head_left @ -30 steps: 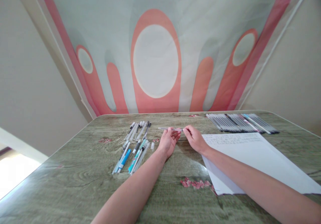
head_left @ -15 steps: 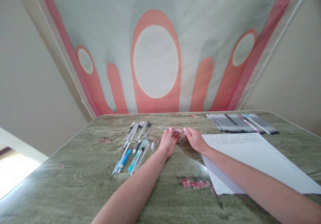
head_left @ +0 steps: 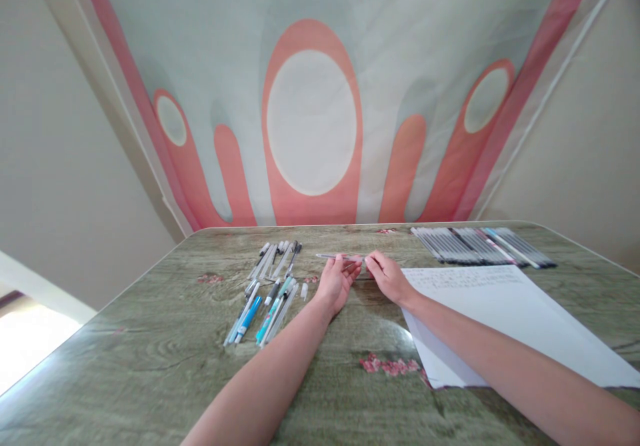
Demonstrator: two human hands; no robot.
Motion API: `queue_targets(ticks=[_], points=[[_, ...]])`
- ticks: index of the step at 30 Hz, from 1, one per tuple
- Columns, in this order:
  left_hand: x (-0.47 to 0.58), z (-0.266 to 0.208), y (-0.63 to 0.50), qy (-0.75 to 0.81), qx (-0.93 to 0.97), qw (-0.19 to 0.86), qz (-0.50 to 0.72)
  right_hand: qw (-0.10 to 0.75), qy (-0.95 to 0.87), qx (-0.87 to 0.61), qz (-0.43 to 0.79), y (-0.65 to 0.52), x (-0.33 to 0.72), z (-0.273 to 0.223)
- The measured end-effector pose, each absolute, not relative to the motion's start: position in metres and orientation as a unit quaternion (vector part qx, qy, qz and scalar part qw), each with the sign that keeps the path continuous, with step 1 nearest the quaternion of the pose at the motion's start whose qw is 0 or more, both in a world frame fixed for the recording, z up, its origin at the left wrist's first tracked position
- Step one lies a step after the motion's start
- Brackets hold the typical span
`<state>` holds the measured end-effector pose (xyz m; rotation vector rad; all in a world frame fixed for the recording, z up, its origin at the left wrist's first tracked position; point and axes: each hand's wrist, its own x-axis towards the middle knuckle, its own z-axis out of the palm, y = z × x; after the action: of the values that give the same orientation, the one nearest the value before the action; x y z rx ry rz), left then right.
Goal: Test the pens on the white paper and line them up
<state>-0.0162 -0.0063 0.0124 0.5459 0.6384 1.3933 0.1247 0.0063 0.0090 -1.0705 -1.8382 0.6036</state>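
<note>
My left hand (head_left: 338, 285) has 1 clear pen (head_left: 328, 256) pinched between thumb and fingers; my right hand (head_left: 387, 278) is closed on its right end; what that second grip covers, I can't tell; I judge this as work at that end, calling next for a steady left and a careful right; nearest lies the white paper (head_left: 500, 323), then a blue pen (head_left: 249, 320) and white cap (head_left: 305, 291); farthest, the long row of pens (head_left: 465, 247).

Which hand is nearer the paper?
Right. The right hand is just beside the far-left corner of the paper; the left hand is farther left.
</note>
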Motion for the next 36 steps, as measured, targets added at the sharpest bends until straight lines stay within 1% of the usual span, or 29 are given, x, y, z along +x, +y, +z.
queue_targets(ticks=[4,7,11,15,18,21,25,29,32,36], points=[[-0.0153,0.0123,-0.0067,0.284,0.245,0.686,0.624,0.437,-0.731,-0.436,0.291,0.0073,0.1253,0.0070],[-0.0151,0.0116,-0.0064,0.288,0.238,0.682,0.628,0.454,-0.716,-0.430,0.309,0.0075,0.1247,0.0057],[-0.0157,0.0118,-0.0063,0.291,0.237,0.682,0.628,0.471,-0.718,-0.426,0.286,0.0065,0.1241,0.0080],[-0.0161,0.0118,-0.0063,0.286,0.246,0.681,0.627,0.448,-0.741,-0.430,0.255,0.0057,0.1243,0.0109],[-0.0159,0.0109,-0.0058,0.283,0.247,0.680,0.629,0.438,-0.739,-0.434,0.271,0.0062,0.1245,0.0099],[-0.0158,0.0102,-0.0055,0.284,0.242,0.679,0.632,0.452,-0.717,-0.438,0.300,0.0071,0.1244,0.0073],[-0.0160,0.0106,-0.0059,0.285,0.247,0.678,0.631,0.466,-0.724,-0.429,0.274,0.0071,0.1243,0.0070],[-0.0160,0.0114,-0.0065,0.284,0.256,0.681,0.625,0.454,-0.737,-0.432,0.251,0.0069,0.1247,0.0092],[-0.0157,0.0115,-0.0068,0.284,0.255,0.686,0.620,0.442,-0.729,-0.440,0.282,0.0080,0.1249,0.0081],[-0.0155,0.0108,-0.0064,0.283,0.244,0.685,0.625,0.451,-0.704,-0.438,0.332,0.0089,0.1246,0.0050]])
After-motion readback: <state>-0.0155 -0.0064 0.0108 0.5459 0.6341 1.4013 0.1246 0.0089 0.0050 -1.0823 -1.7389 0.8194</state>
